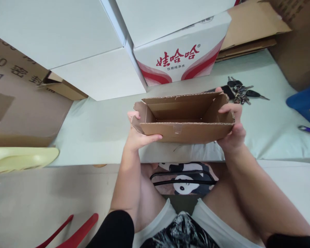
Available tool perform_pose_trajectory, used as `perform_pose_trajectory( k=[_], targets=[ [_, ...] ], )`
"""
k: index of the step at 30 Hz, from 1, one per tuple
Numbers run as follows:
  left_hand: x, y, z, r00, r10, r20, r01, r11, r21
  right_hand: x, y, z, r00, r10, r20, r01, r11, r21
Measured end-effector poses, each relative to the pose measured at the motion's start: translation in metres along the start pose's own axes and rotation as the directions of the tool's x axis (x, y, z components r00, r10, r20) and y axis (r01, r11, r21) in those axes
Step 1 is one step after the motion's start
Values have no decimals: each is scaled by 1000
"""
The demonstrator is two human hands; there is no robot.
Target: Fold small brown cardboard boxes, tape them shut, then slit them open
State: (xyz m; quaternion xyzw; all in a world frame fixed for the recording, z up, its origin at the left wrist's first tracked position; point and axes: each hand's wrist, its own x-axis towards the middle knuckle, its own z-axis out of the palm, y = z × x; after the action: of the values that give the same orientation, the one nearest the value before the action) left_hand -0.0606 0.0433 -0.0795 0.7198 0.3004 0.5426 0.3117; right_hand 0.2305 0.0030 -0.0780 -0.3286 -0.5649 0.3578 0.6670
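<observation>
A small brown cardboard box (160, 129) is held between both hands above the front part of the cloth-covered table (98, 127). Its open top faces me, and the inside that shows is bare. My left hand (139, 134) grips the left end, thumb along the near wall and fingers over the left edge. At the right end, my right hand (232, 127) is closed on the wall, with fingers over the rim. A strip of clear tape (177, 129) sits on the near wall. Just behind the right hand lies a bunch of keys (241, 91).
White boxes (93, 74) and a red-and-white water carton (178, 63) stand along the back. Large cartons are at left (20, 100) and right. A blue container (306, 103) and a purple pen (309, 130) lie right. A yellow-green plastic object (23, 158) juts in at left.
</observation>
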Motion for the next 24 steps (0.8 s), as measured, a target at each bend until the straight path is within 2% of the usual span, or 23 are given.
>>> perform_pose_trajectory(
  k=[2,4,7,10,14,19,24],
  targets=[
    [3,1,0,999,16,-39,-16,1000,1,1,0,1,998,-46,-45,48,998,38],
    [5,1,-1,995,42,-90,-41,999,19,2,2,-1,994,-36,-99,41,998,51],
    [9,2,-6,980,60,-189,-62,998,-6,4,11,-8,986,104,-133,-98,994,53],
    [13,5,-9,958,-62,-280,27,991,-128,5,23,-14,951,238,-198,-238,971,26],
    [13,11,-8,895,-204,-398,83,951,-299,5,33,-16,917,282,-282,-316,945,-84],
    [6,16,-9,816,-384,-432,219,897,-384,5,31,-15,931,255,-260,-311,928,-205],
    [2,15,-17,792,-486,-371,318,845,-430,6,28,-21,957,266,-118,-287,934,-214]
  ],
)
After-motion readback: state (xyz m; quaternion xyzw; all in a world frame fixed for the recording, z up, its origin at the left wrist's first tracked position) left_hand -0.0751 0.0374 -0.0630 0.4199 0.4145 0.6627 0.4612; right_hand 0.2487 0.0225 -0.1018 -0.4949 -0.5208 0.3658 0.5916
